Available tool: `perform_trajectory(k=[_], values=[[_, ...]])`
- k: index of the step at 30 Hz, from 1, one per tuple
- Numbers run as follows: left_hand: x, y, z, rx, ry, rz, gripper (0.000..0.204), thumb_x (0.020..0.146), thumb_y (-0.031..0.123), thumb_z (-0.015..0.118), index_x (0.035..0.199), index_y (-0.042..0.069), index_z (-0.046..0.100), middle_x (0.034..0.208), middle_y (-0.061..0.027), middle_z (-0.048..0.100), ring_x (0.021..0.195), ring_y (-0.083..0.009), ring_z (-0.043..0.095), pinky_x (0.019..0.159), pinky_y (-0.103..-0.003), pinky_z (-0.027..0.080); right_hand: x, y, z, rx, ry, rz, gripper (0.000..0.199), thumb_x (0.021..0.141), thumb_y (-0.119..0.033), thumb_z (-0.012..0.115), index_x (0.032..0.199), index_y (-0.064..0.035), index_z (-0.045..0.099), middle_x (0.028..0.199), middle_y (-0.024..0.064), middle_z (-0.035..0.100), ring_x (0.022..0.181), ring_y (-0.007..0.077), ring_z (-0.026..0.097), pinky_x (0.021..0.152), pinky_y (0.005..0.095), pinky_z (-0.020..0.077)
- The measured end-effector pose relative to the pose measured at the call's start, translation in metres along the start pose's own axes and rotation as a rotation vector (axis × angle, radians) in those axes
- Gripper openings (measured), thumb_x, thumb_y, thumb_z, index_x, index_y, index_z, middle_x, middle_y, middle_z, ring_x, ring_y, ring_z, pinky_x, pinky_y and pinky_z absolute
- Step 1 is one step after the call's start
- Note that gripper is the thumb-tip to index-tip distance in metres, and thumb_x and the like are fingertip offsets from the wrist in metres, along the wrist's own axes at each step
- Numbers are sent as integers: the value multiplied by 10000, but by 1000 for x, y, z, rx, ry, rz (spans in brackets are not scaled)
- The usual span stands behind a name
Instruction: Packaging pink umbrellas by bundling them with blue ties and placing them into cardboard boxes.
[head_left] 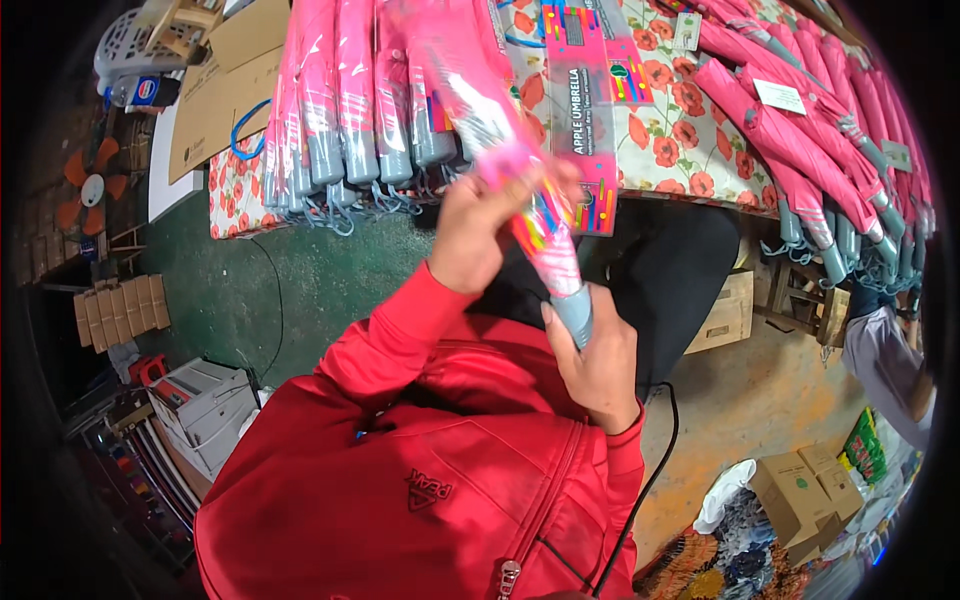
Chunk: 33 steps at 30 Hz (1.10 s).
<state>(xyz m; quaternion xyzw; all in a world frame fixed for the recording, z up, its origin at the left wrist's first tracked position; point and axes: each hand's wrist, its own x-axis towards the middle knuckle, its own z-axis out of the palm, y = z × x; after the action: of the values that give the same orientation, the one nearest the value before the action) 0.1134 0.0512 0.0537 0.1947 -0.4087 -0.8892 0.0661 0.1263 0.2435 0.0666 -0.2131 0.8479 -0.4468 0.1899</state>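
Observation:
A folded pink umbrella [490, 125] in a shiny clear sleeve slants across the middle, its grey handle [572, 318] toward me; the far part is blurred. My right hand [600, 355] is closed round that handle. Higher up, my left hand [475, 225] grips the umbrella near a colourful printed band; some of its fingers are hidden or smeared. Just beyond my hands, pink and black printed cards [580, 115] in clear plastic lie on the table. To their left lie several sleeved pink umbrellas [357, 90], grey handles over the table edge.
A table with a poppy-print cloth [655, 150] stands before me. More pink umbrellas [790, 130] are piled at its right. Cardboard boxes stand at the left [220, 100] and lower right [805, 495]. A black cable [660, 450] runs beside my right arm. Another person's sleeve [885, 360] shows at far right.

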Motion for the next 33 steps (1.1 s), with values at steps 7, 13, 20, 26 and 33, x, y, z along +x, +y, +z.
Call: perform_trajectory(k=[7, 13, 20, 26, 33], values=[[-12, -19, 4, 45, -20, -5, 266, 978, 146, 598, 1176, -31, 623, 1136, -163, 688, 969, -238, 693, 869, -330, 562, -13, 15, -4, -82, 14, 66, 318, 841, -159, 717, 1064, 18, 576, 797, 214, 666, 604, 391, 600, 568, 416, 474], [-12, -16, 19, -10, -121, -91, 314, 987, 165, 578, 1253, -3, 564, 1155, -163, 657, 965, -248, 671, 871, -342, 555, -14, 5, -7, 72, 16, 38, 383, 831, -168, 742, 1114, 24, 568, 779, 195, 661, 607, 379, 612, 559, 408, 483], [3, -2, 16, -245, 28, -74, 270, 965, 141, 603, 1202, 17, 565, 1006, -105, 638, 781, -185, 629, 754, -311, 544, -19, 5, -32, 622, -380, 79, 433, 851, -138, 731, 1202, 48, 557, 824, 128, 688, 676, 224, 634, 637, 323, 497], [-5, -15, 19, -156, 126, -84, 228, 957, 146, 608, 1145, 23, 570, 943, -80, 608, 738, -151, 585, 682, -299, 523, -14, 12, -21, 326, -342, 134, 447, 896, -205, 669, 1234, 55, 538, 974, 147, 689, 754, 226, 628, 714, 305, 493], [2, -5, 19, -90, 110, -167, 238, 943, 151, 620, 1131, 13, 573, 927, -84, 623, 723, -152, 596, 657, -294, 523, -17, 33, -6, 1121, -288, 264, 448, 958, -202, 611, 1296, 71, 505, 1074, 217, 660, 769, 240, 640, 727, 302, 535]])
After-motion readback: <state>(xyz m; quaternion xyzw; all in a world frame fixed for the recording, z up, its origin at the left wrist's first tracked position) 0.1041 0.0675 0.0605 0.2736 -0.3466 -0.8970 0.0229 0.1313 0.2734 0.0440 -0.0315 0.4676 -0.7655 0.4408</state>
